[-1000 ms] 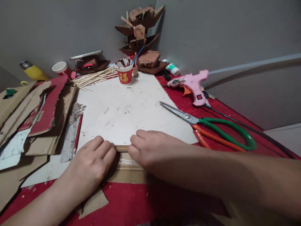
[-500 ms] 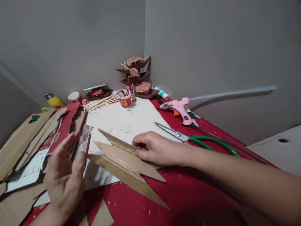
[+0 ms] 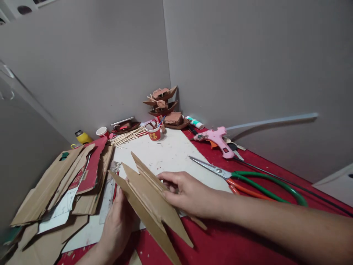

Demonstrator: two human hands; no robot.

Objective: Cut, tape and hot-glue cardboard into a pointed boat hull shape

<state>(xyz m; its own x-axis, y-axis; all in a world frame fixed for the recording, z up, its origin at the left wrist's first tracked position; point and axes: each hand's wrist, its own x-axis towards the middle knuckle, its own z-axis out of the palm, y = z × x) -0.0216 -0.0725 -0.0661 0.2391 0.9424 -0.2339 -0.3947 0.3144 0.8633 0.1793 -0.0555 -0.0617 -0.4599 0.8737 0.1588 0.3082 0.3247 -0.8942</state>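
While the right hand [image 3: 186,191] grips the pointed cardboard piece [image 3: 154,198] by its right side, thumb against the panel and fingers at the far edge, the left hand [image 3: 117,221] is at its left side, its fingers hidden, so I cannot tell how far they are closed. The hands are apart, with the piece tilted between them at the near middle, its long panels joined along ridged folds. Beneath lies a red table surface [image 3: 220,235], partly covered by a white sheet [image 3: 176,151]. To the left are stacked brown cardboard sheets [image 3: 49,184], a torn red sheet [image 3: 92,165] among them, with a clear ruler [image 3: 106,198] just beside. On the right, scissors [image 3: 219,171] with green and orange handles point left, and beyond them lies a pink glue gun [image 3: 219,140]. Farther off, at the middle, stands a red paper cup [image 3: 154,134] with a blue stick in it; thin wooden sticks [image 3: 128,138] lie to its left. At the far left are a white-rimmed cup [image 3: 102,131] and a yellow bottle [image 3: 83,137], and brown boat-like models [image 3: 162,103] stand by the corner of the grey walls [image 3: 110,62]
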